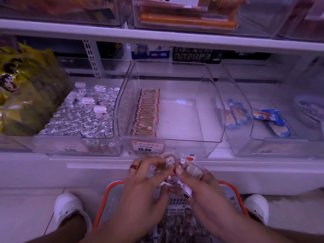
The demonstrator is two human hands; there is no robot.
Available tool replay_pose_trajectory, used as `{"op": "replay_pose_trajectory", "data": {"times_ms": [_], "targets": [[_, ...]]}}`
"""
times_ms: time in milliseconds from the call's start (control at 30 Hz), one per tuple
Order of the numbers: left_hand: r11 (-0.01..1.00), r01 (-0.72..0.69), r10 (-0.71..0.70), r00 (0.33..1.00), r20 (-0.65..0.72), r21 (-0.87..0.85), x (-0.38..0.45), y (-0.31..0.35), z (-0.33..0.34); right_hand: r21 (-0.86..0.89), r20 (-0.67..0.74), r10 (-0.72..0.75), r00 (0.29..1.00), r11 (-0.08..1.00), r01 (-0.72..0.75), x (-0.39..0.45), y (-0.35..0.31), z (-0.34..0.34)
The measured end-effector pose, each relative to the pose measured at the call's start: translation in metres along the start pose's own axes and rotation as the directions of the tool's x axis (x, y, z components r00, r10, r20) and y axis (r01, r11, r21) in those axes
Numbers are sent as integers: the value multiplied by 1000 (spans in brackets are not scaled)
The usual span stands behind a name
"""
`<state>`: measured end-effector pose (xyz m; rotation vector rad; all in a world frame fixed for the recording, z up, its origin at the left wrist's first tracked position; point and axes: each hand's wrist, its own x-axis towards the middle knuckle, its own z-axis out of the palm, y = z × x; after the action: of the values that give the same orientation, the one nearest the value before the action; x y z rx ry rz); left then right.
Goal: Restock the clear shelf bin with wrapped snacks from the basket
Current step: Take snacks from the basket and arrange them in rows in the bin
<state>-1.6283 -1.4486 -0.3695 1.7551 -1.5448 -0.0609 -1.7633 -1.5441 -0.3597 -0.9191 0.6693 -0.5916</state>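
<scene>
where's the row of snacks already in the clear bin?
In the head view, the row of orange-edged wrapped snacks stands against the left wall of the clear plastic shelf bin, right of the silver foil candies.

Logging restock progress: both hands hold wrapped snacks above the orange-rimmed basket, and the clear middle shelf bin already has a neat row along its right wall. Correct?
Not quite. The head view shows the row of wrapped snacks along the left wall of the clear middle shelf bin, not the right. Both the left hand and right hand do hold snacks above the orange-rimmed basket.
</scene>
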Motion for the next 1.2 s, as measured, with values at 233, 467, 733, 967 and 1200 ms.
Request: {"op": "replay_pose_trajectory", "data": {"times_ms": [233,467,733,967,1200], "targets": [[407,672,-770,617,164,-619,10,4,5,-104,-40,-24,999,994,20,1,2,-3],[-13,614,-586,635,504,-789,9,10,10,35,8,44,999,998,-44,-6,15,11],[-73,521,-727,556,403,-851,20,1,-1,5,29,216,976,976,-216,-12,16,17],[-70,483,-740,561,370,-873,18,-7,-3,-89,-11,167,986,982,-167,-11,16,12],[-22,526,-685,611,396,-850,10,3,6,76,-55,105,993,992,-101,-7,15,9]]}}
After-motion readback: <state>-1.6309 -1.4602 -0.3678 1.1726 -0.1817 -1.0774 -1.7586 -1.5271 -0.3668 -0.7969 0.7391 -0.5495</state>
